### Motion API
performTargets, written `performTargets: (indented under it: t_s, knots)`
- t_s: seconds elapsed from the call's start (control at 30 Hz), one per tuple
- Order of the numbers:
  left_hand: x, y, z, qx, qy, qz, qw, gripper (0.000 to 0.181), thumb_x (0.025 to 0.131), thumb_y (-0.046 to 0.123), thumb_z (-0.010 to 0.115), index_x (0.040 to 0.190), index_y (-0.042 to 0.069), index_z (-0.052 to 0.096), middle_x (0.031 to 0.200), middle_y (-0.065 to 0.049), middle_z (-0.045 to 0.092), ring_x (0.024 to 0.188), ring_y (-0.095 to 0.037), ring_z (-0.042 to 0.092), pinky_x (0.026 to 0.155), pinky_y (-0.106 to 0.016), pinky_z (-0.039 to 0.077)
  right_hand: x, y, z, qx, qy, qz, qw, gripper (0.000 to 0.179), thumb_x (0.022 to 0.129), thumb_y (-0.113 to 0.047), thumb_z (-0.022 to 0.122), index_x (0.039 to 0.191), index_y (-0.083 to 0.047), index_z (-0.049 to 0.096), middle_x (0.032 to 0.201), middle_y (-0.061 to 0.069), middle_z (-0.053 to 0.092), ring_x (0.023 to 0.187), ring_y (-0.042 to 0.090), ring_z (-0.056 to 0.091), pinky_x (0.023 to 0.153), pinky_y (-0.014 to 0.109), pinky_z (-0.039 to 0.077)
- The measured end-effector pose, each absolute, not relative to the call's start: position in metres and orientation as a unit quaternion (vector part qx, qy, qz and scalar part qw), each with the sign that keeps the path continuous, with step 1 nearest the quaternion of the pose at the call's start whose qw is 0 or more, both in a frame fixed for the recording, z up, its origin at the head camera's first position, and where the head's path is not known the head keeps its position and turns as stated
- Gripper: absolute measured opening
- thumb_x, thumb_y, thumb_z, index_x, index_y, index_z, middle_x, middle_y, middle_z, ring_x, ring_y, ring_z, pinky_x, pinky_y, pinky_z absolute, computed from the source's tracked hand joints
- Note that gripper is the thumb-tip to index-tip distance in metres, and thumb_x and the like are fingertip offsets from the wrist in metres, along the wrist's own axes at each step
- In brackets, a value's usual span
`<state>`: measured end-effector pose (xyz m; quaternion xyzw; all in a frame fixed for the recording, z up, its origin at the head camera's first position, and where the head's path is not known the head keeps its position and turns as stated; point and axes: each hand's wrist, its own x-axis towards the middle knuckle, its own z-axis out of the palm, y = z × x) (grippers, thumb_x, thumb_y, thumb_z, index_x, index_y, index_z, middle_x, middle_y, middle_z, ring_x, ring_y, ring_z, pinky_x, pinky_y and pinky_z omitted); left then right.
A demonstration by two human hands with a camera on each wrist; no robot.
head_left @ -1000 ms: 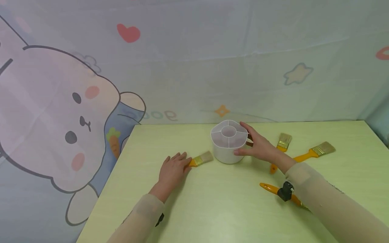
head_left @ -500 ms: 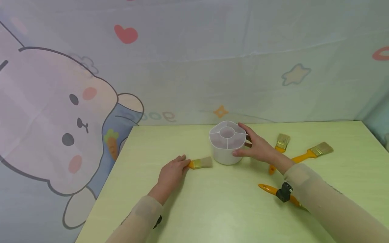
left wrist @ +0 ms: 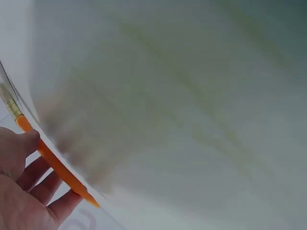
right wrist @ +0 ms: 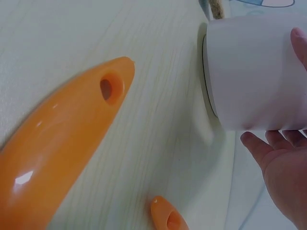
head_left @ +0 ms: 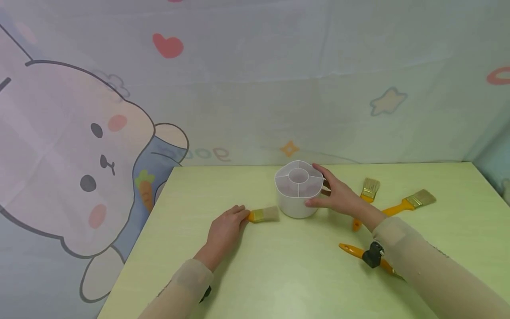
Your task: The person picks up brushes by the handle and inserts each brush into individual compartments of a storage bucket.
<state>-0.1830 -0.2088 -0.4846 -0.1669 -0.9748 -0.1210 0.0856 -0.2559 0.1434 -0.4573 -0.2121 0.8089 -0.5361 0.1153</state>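
A white round pen holder (head_left: 291,207) with several compartments around a central ring stands upright near the back of the table. My right hand (head_left: 338,196) grips its right side, thumb across the front wall and fingers behind. In the right wrist view, fingertips touch the holder's wall (right wrist: 254,72). To the left, my left hand (head_left: 225,230) holds a flat paintbrush (head_left: 266,215) by its orange handle, bristles pointing right, close to the holder's base. The left wrist view shows the thumb and fingers around that handle (left wrist: 60,167).
Right of the holder, one paintbrush (head_left: 369,189) and another paintbrush (head_left: 423,199) lie with handles partly behind my right forearm. A third paintbrush (head_left: 351,249) lies nearer, partly under the sleeve. A cloth printed with a cartoon (head_left: 239,88) hangs behind the table (head_left: 279,274).
My left hand has closed its spread fingers around the brush handle, and the brush has turned slightly so its bristles point more directly right. The right hand stays on the pen holder.
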Motion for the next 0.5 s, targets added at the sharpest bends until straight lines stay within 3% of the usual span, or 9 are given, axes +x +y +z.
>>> performTargets:
  t_s: [0.27,0.5]
  knots:
    - [-0.182,-0.207,-0.474,-0.166,-0.971,-0.123,0.119,0.024,0.1,0.01,0.076,0.123,0.009,0.077,0.122,-0.009,0.076,0.121,-0.034,0.071,0.099,-0.049,0.061,-0.257,0.145,-0.458,-0.218,0.809,-0.535,0.109,0.112,0.092,-0.019,0.088,0.172,-0.011,0.01,0.173,0.02,0.025,0.157,0.046,0.03,0.123,0.059,0.036]
    - [-0.183,-0.207,-0.471,-0.205,-0.95,-0.116,0.204,0.029,0.098,0.009,0.078,0.126,0.008,0.077,0.127,-0.013,0.076,0.125,-0.035,0.07,0.106,-0.054,0.057,-0.257,0.143,-0.457,-0.218,0.806,-0.538,0.113,0.112,0.092,-0.019,0.088,0.172,-0.01,0.01,0.173,0.021,0.024,0.158,0.046,0.03,0.123,0.059,0.036]
